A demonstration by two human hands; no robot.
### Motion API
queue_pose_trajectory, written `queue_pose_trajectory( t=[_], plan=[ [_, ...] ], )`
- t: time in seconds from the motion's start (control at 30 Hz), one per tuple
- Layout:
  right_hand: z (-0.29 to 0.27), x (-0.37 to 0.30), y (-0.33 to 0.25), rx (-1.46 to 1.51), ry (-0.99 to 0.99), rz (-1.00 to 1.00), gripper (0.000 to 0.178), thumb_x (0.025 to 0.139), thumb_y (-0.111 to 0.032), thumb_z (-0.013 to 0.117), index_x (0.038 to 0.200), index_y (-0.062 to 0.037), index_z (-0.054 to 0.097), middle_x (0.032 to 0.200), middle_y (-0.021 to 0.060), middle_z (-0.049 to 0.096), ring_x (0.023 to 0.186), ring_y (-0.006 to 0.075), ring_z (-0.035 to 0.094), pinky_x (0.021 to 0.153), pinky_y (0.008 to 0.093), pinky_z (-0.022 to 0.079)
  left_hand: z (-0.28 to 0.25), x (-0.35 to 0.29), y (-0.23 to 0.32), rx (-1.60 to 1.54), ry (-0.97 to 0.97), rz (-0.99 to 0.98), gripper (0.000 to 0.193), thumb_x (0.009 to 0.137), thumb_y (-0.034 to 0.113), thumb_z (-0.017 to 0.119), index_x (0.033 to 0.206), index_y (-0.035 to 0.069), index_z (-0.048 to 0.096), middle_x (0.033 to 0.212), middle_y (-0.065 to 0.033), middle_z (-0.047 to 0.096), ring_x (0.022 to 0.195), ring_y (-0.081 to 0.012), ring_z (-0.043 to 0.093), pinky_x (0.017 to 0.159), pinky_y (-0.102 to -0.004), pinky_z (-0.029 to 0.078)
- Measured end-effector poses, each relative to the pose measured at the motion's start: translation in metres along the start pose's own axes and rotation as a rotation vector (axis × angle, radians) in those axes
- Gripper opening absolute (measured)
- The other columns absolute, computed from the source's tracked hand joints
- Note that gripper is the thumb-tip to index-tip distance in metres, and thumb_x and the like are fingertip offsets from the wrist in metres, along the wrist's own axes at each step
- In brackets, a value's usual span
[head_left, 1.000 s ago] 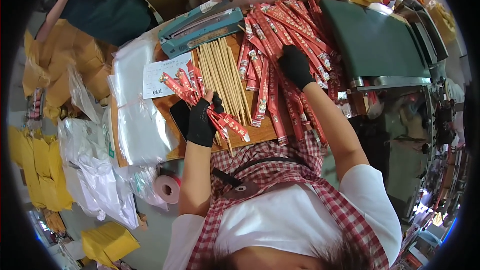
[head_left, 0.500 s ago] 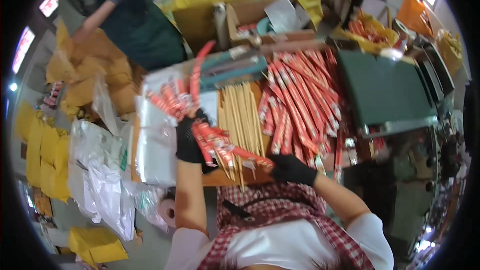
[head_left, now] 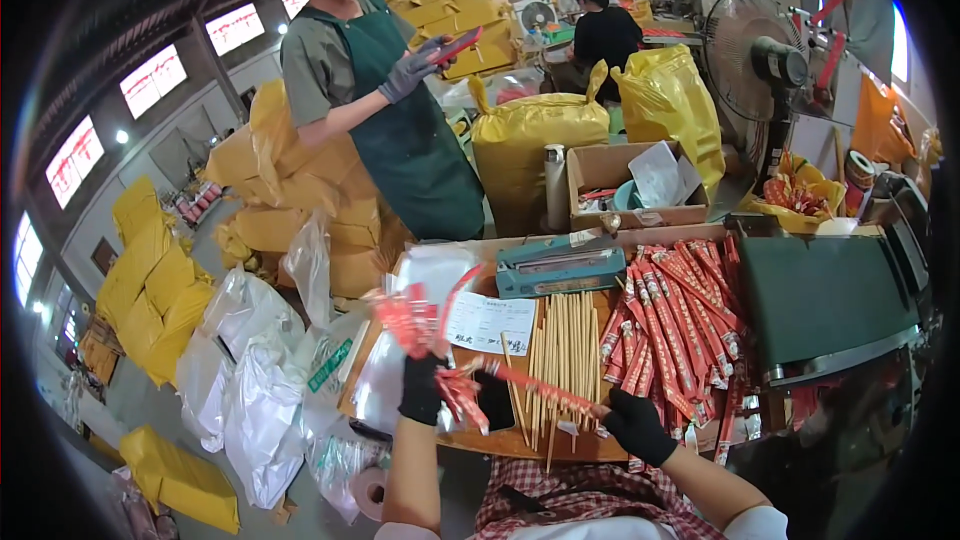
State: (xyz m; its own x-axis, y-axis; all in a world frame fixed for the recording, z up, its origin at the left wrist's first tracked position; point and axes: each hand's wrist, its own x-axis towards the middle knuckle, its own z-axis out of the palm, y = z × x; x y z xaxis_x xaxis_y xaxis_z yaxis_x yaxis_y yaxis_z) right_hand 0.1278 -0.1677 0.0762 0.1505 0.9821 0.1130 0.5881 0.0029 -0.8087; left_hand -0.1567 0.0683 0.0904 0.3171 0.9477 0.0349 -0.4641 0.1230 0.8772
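A red strip [head_left: 545,389] spans the hands above wooden sticks [head_left: 568,340], near the front edge of the counter [head_left: 592,449], where a narrow bare margin shows. The left hand [head_left: 421,390] clasps a red bunch [head_left: 412,322]; the right hand [head_left: 640,426], angled inward, pinches the strip's end.

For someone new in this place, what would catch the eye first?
Probably the heap of red strips on the right of the table, beside pale sticks. At the front, the black-gloved left hand grips a red bunch, the right hand one strip's end. Behind stands a co-worker in a green apron.
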Motion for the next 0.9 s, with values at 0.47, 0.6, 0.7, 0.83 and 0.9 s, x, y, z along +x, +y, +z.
queue_pose_trajectory(
  t=[0.47,0.6,0.7,0.83,0.9],
  plan=[
    [0.025,0.035,-0.071,0.3,-0.048,-0.336,0.03,0.092,-0.025,0.048,0.074,-0.0015,0.051,0.059,0.0176,0.042,0.05,0.0303,0.044,0.049,0.0364,0.036,0.119,0.016,-0.025,0.008,0.015,0.001,0.014,0.08,0.016,0.066,0.083,0.007,0.056,0.068,-0.0025,0.056,0.053,-0.0114,0.051,0.046,-0.0244,0.041],
    [0.018,0.032,-0.06,0.092,-0.063,-0.364,0.026,0.089,-0.022,0.052,0.069,-0.005,0.05,0.058,0.0151,0.046,0.054,0.0329,0.052,0.05,0.0368,0.04,0.122,0.043,-0.049,-0.054,0.118,-0.075,0.012,0.081,0.015,0.064,0.08,0.007,0.055,0.068,-0.003,0.055,0.056,-0.0126,0.052,0.05,-0.0234,0.041],
    [0.029,-0.023,-0.051,-0.037,-0.392,-0.634,0.018,0.083,-0.023,0.057,0.09,-0.0059,0.06,0.071,0.0142,0.06,0.062,0.0324,0.059,0.054,0.0382,0.048,0.034,0.086,-0.036,-0.355,0.258,0.149,0.012,0.08,0.012,0.064,0.078,0.008,0.052,0.067,-0.0028,0.053,0.059,-0.013,0.05,0.053,-0.023,0.041],
    [0.046,-0.028,0.045,0.595,0.009,-0.083,0.021,0.081,-0.017,0.06,0.098,-0.0038,0.06,0.072,0.0049,0.062,0.063,0.0185,0.061,0.06,0.0335,0.049,0.072,0.091,0.009,-0.17,0.346,0.205,0.011,0.08,0.012,0.062,0.079,0.007,0.052,0.068,-0.0035,0.052,0.059,-0.0135,0.049,0.055,-0.0268,0.042],
    [0.019,0.003,0.032,0.876,0.117,0.424,0.013,0.083,-0.015,0.059,0.091,-0.005,0.058,0.07,0.0018,0.059,0.062,0.0112,0.056,0.06,0.0271,0.046,0.094,0.078,0.007,-0.122,0.391,0.224,0.013,0.081,0.013,0.063,0.078,0.005,0.052,0.069,-0.0043,0.053,0.06,-0.0138,0.051,0.055,-0.0265,0.042]
  ],
)
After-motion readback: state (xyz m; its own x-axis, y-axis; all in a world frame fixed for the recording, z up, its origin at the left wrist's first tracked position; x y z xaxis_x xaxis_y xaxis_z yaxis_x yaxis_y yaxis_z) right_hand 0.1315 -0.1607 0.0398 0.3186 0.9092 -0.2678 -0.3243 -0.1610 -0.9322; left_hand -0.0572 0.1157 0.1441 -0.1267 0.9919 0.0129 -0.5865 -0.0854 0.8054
